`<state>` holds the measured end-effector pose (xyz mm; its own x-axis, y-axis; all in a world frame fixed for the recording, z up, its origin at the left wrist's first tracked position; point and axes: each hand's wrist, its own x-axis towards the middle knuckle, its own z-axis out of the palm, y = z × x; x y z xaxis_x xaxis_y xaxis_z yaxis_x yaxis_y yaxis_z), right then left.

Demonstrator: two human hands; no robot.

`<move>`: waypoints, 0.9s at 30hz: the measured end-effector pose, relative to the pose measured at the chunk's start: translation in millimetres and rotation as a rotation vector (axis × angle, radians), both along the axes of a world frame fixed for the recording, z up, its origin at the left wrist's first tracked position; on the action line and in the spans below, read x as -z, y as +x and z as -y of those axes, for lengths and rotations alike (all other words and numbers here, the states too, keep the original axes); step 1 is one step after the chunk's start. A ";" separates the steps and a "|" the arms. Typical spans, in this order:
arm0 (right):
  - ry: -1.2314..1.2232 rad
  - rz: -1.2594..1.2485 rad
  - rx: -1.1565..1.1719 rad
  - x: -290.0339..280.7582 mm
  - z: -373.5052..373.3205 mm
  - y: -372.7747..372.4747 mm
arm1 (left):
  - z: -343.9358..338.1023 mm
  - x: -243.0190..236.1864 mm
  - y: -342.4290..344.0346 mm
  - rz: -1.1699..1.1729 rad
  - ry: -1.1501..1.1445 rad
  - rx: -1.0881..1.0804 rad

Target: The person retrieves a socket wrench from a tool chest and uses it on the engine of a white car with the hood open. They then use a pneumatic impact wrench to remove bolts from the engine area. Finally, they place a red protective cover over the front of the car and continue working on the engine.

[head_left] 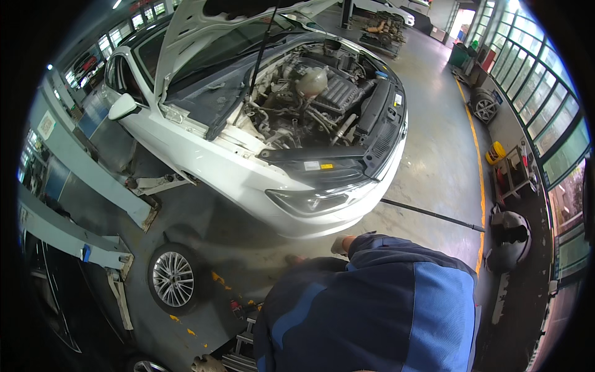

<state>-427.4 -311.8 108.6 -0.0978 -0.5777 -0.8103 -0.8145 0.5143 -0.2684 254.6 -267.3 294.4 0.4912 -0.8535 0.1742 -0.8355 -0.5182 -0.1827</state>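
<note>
Near the front bumper [322, 224] of a white car [229, 177], the right hand [341, 244] is poking out of a dark blue sleeve [396, 266]; I cannot tell whether it is touching or holding anything, or whether its fingers are spread or closed. What may be the left hand [295, 259] is showing as only a blur to its left, so I cannot tell how those fingers are standing either. One white car is filling the far middle and left, its nose facing the near side. Its single bonnet [189, 49] is standing raised, one thin black rod [263, 53] probably propping it, which is leaving one engine [338, 93] open to view. Two pale posts [93, 167] are rising on the left, and one lift arm [162, 183] is running from the farther post toward the car's side, presumably for bearing weight. One loose wheel [173, 278] is resting on the left floor, seemingly set aside from the car. At least one other wheel [484, 106] is standing by the far right wall, probably to stay off the walkway. One long black bar [434, 214] is stretching rightward from the bumper, and one yellow bucket [495, 152] is sitting farther right.
</note>
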 end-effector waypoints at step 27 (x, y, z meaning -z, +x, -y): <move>-0.017 -0.098 -0.933 -21.5 93.5 19.3 | -9.3 -1.3 3.6 -0.271 -0.098 -0.069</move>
<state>-408.2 -405.3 130.1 0.3436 -0.4690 -0.8136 -0.9153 -0.3612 -0.1784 258.2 -258.0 295.7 0.5872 -0.8021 0.1087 -0.8093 -0.5795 0.0963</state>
